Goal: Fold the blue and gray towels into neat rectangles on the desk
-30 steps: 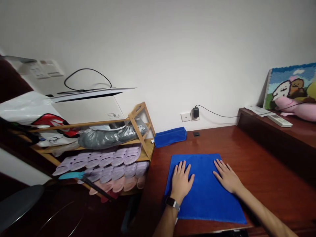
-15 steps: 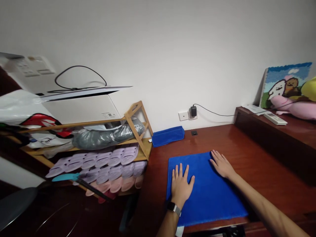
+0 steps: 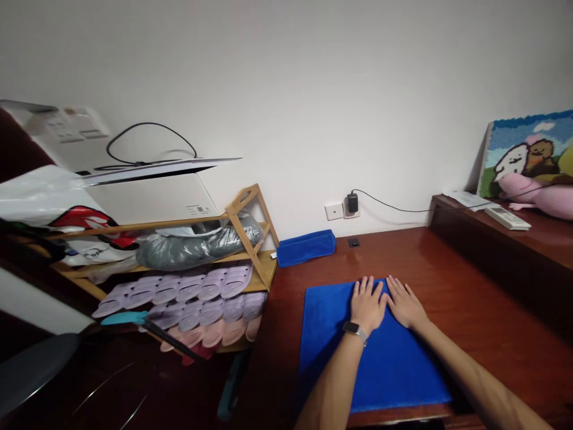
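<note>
The blue cloth (image 3: 389, 376) lies spread on the brown desk (image 3: 483, 310), in the lower middle of the frame, and it looks mostly flat. The left hand (image 3: 367, 307), with a watch (image 3: 353, 328) on its wrist, rests palm down on the cloth near its far edge. The right hand (image 3: 406, 306) is just beside it, also palm down, at the far right corner of the cloth. The fingers of both hands are straight and a little apart, and they grip nothing. The two thumbs are very near each other; whether they touch, I cannot tell.

I judge that the step in hand is the pressing or smoothing of the cloth by open palms. From this position, a smoothing move would call for light, even pressure, with one hand keeping the corner in place while the other slides outward. Lifting the edge would instead need the fingertips to curl under it. Too strong a push could make wrinkles or shift the cloth.

A second blue cloth (image 3: 307, 248), folded, lies near the wall, at the far left of the desk.
</note>
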Action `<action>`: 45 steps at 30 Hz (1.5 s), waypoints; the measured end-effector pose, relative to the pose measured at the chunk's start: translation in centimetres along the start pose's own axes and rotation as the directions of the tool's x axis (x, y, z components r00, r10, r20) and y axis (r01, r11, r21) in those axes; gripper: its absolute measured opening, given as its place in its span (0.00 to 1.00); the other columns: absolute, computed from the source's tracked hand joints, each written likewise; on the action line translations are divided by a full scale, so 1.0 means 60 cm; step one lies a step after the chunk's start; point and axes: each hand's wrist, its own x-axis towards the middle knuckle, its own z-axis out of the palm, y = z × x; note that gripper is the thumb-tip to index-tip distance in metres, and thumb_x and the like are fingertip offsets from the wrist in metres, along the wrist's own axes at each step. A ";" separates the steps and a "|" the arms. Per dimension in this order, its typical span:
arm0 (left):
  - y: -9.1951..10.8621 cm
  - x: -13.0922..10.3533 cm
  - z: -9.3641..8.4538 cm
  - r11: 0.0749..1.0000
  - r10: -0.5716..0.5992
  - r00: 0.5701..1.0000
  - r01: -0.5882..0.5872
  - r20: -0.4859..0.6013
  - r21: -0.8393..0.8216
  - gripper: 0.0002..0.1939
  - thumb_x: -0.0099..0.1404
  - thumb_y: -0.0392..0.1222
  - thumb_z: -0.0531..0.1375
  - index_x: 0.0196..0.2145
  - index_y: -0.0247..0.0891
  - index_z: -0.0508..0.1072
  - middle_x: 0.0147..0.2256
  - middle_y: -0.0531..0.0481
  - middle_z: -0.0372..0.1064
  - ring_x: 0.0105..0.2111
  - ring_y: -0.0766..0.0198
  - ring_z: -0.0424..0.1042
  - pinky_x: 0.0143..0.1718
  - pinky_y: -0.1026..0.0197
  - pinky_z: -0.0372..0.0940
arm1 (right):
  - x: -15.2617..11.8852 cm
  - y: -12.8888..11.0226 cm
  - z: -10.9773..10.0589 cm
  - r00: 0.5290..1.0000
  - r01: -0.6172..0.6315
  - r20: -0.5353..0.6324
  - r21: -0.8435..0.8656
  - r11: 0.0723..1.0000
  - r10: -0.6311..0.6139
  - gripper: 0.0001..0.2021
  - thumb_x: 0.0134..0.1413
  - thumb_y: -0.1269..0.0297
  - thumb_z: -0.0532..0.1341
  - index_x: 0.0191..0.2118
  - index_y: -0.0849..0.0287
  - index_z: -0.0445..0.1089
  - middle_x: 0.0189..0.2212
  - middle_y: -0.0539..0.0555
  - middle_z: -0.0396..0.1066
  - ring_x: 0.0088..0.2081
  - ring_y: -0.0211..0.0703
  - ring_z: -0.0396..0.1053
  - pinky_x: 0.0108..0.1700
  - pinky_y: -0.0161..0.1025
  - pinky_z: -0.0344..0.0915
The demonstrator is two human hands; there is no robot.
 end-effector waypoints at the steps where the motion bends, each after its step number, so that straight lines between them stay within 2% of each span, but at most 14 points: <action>1: 0.009 0.009 0.014 1.000 -0.010 0.999 0.010 0.035 -0.019 0.30 0.80 0.56 0.40 0.70 0.46 0.63 0.71 0.46 0.56 0.72 0.52 0.53 0.72 0.44 0.50 | 0.001 0.003 0.003 1.000 0.007 0.004 -0.006 1.000 -0.007 0.36 0.71 0.52 0.38 0.76 0.66 0.46 0.76 0.58 0.42 0.76 0.48 0.40 0.75 0.52 0.39; 3: 0.010 0.012 0.033 0.999 -0.033 0.997 0.035 0.064 -0.033 0.31 0.79 0.57 0.39 0.71 0.48 0.62 0.72 0.47 0.55 0.72 0.54 0.52 0.72 0.44 0.49 | 0.002 0.008 0.007 1.000 0.010 0.004 -0.012 1.000 -0.010 0.35 0.71 0.52 0.38 0.76 0.65 0.46 0.76 0.57 0.43 0.76 0.47 0.40 0.75 0.52 0.39; 5: -0.015 -0.001 0.036 0.998 -0.052 0.997 0.053 0.056 -0.016 0.30 0.79 0.57 0.39 0.72 0.49 0.60 0.73 0.49 0.53 0.73 0.54 0.51 0.73 0.44 0.47 | 0.003 0.010 0.010 1.000 0.000 -0.004 -0.009 1.000 0.000 0.36 0.71 0.51 0.37 0.77 0.63 0.46 0.76 0.56 0.43 0.76 0.47 0.40 0.75 0.53 0.39; 8: -0.093 -0.037 0.009 0.990 -0.136 0.989 0.133 0.060 0.054 0.30 0.79 0.57 0.40 0.72 0.49 0.58 0.73 0.49 0.52 0.73 0.54 0.50 0.73 0.44 0.46 | 0.003 0.009 0.010 1.000 -0.016 -0.010 0.011 1.000 0.016 0.37 0.71 0.48 0.37 0.77 0.64 0.44 0.76 0.56 0.43 0.76 0.47 0.39 0.75 0.53 0.38; 12: -0.216 -0.088 -0.045 0.948 -0.294 0.952 0.280 0.082 0.150 0.32 0.79 0.56 0.40 0.73 0.42 0.56 0.73 0.45 0.50 0.73 0.53 0.48 0.73 0.44 0.46 | -0.001 0.004 0.005 1.000 -0.023 0.004 0.038 0.999 0.023 0.38 0.71 0.47 0.37 0.77 0.65 0.44 0.76 0.57 0.43 0.76 0.47 0.39 0.76 0.52 0.38; 15: -0.266 -0.113 -0.066 0.932 -0.336 0.938 0.319 0.079 0.173 0.33 0.79 0.54 0.40 0.74 0.35 0.54 0.74 0.42 0.48 0.74 0.53 0.48 0.73 0.47 0.46 | -0.003 0.000 0.002 0.999 -0.036 0.018 0.028 0.999 0.035 0.38 0.71 0.47 0.37 0.77 0.65 0.43 0.76 0.57 0.43 0.76 0.47 0.39 0.76 0.51 0.36; 18: -0.274 -0.121 -0.066 0.926 -0.348 0.936 0.333 0.058 0.180 0.33 0.79 0.52 0.41 0.74 0.33 0.54 0.74 0.40 0.47 0.73 0.53 0.48 0.73 0.48 0.46 | -0.002 -0.002 -0.003 0.998 -0.049 0.030 -0.001 0.999 0.049 0.37 0.71 0.48 0.36 0.77 0.64 0.43 0.76 0.56 0.42 0.76 0.47 0.38 0.76 0.52 0.36; 25: -0.265 -0.116 -0.056 0.925 -0.342 0.939 0.332 0.027 0.183 0.32 0.79 0.52 0.42 0.74 0.37 0.54 0.73 0.42 0.48 0.74 0.53 0.48 0.73 0.46 0.46 | 0.008 0.008 -0.011 0.997 -0.037 0.070 -0.015 0.999 0.038 0.36 0.71 0.49 0.37 0.77 0.63 0.45 0.76 0.56 0.43 0.76 0.48 0.39 0.75 0.54 0.36; 30: -0.273 -0.118 -0.062 0.923 -0.333 0.943 0.324 0.009 0.207 0.32 0.78 0.51 0.43 0.75 0.40 0.52 0.73 0.43 0.50 0.73 0.52 0.48 0.73 0.43 0.46 | 0.004 0.014 -0.003 1.000 -0.019 -0.003 0.020 1.000 0.019 0.36 0.72 0.49 0.37 0.77 0.62 0.44 0.76 0.56 0.43 0.76 0.47 0.38 0.75 0.53 0.37; 34: -0.249 -0.104 -0.076 0.944 -0.226 0.973 0.228 -0.038 0.238 0.31 0.78 0.45 0.43 0.75 0.38 0.52 0.72 0.42 0.54 0.73 0.52 0.50 0.73 0.43 0.45 | 0.002 0.008 -0.005 1.000 -0.014 -0.007 0.035 0.999 0.014 0.35 0.72 0.49 0.38 0.77 0.61 0.45 0.76 0.57 0.43 0.76 0.48 0.39 0.75 0.53 0.37; 37: -0.174 -0.068 -0.066 0.976 -0.088 0.993 0.102 -0.081 0.191 0.30 0.79 0.45 0.39 0.73 0.34 0.55 0.72 0.42 0.52 0.73 0.54 0.50 0.74 0.46 0.45 | 0.001 0.005 -0.011 1.000 -0.014 -0.006 0.033 0.999 0.014 0.35 0.72 0.50 0.37 0.77 0.63 0.45 0.76 0.57 0.43 0.76 0.47 0.40 0.75 0.53 0.37; 40: -0.068 -0.022 -0.024 0.997 0.020 0.999 -0.017 -0.032 0.081 0.33 0.80 0.51 0.37 0.73 0.32 0.56 0.72 0.42 0.53 0.73 0.56 0.49 0.74 0.49 0.45 | 0.000 0.006 -0.013 1.000 -0.014 -0.002 0.006 1.000 0.014 0.36 0.71 0.52 0.36 0.76 0.66 0.45 0.76 0.57 0.43 0.76 0.47 0.40 0.75 0.53 0.37; 42: -0.010 0.004 0.011 0.999 0.041 0.999 -0.041 0.010 0.005 0.34 0.80 0.55 0.37 0.73 0.33 0.56 0.72 0.41 0.54 0.73 0.55 0.50 0.73 0.47 0.47 | 0.000 0.009 -0.011 1.000 -0.004 0.007 -0.016 1.000 0.004 0.35 0.71 0.54 0.37 0.76 0.66 0.45 0.76 0.57 0.43 0.76 0.48 0.40 0.75 0.53 0.38; 45: 0.022 0.020 0.046 0.997 0.026 0.998 -0.021 0.062 -0.070 0.36 0.79 0.58 0.38 0.73 0.34 0.56 0.72 0.40 0.54 0.73 0.54 0.51 0.73 0.45 0.47 | 0.001 0.014 -0.007 1.000 0.013 0.006 -0.040 0.999 -0.013 0.34 0.70 0.56 0.38 0.76 0.64 0.45 0.76 0.57 0.43 0.76 0.48 0.40 0.75 0.55 0.39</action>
